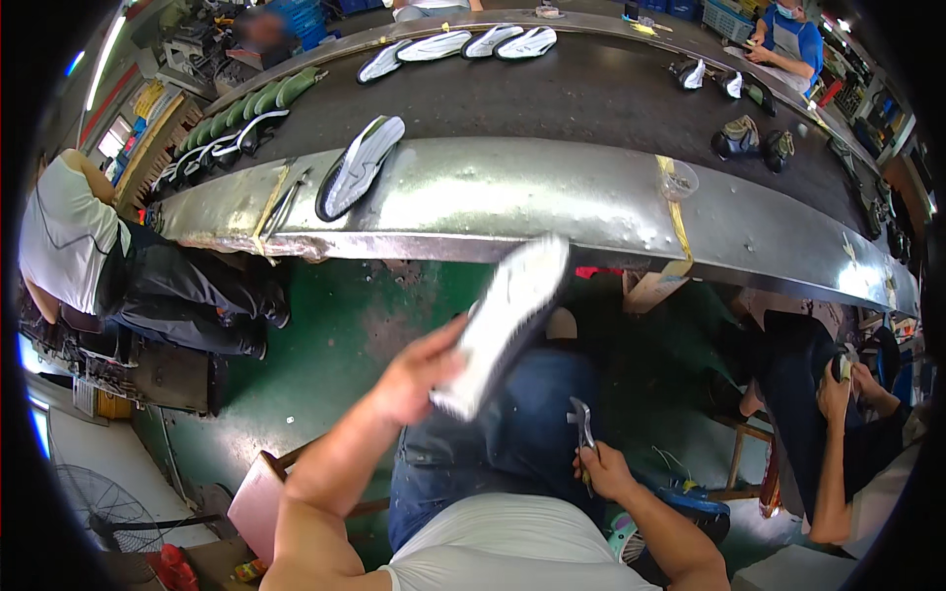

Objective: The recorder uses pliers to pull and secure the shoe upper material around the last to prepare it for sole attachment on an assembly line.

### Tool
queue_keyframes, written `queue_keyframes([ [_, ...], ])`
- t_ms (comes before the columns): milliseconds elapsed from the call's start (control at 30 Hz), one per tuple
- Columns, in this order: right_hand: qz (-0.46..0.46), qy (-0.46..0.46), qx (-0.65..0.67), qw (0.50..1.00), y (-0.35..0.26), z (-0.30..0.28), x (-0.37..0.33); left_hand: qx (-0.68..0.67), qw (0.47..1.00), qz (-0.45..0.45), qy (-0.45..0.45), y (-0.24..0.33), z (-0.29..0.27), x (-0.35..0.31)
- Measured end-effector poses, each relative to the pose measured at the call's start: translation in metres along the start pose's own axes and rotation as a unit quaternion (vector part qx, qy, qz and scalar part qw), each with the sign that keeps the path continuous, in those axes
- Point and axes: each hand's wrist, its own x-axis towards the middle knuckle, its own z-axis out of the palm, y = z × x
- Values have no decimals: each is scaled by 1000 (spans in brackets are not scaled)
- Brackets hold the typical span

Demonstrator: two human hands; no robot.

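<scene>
My left hand (419,376) is closed around one end of a shoe (512,320), which is raised over my lap. Its white underside, with a dark rim, faces up, and it is slightly smeared by motion. My right hand (608,469), lower and further right, is wrapped round the handle of metal pincers (582,419), their head pointing away from me. The two are apart, with the pincers not touching the shoe. A similar shoe (361,169) lies bottom-up on the metal edge of the bench ahead.
A long conveyor bench (493,182) with a metal edge crosses ahead. White-bottomed shoes (463,44) line its far side, and green lasts (251,103) stand left. A small clear cup (680,180) sits on the edge. Workers sit to the left, right and across; a fan (103,507) is at lower left.
</scene>
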Motion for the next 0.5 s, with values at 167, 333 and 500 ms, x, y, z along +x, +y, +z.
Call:
queue_keyframes([
  [167, 25, -36, 77, 996, 1, -11, 18, 160, 985, 64, 29, 146, 16, 175],
  [333, 30, -41, 108, 993, -1, -21, 29, 637, 741, 149, 149, 200, 12, 342],
  [500, 71, -70, 212, 972, 15, -31, 44, 936, 283, 161, 137, 179, -32, 408],
])
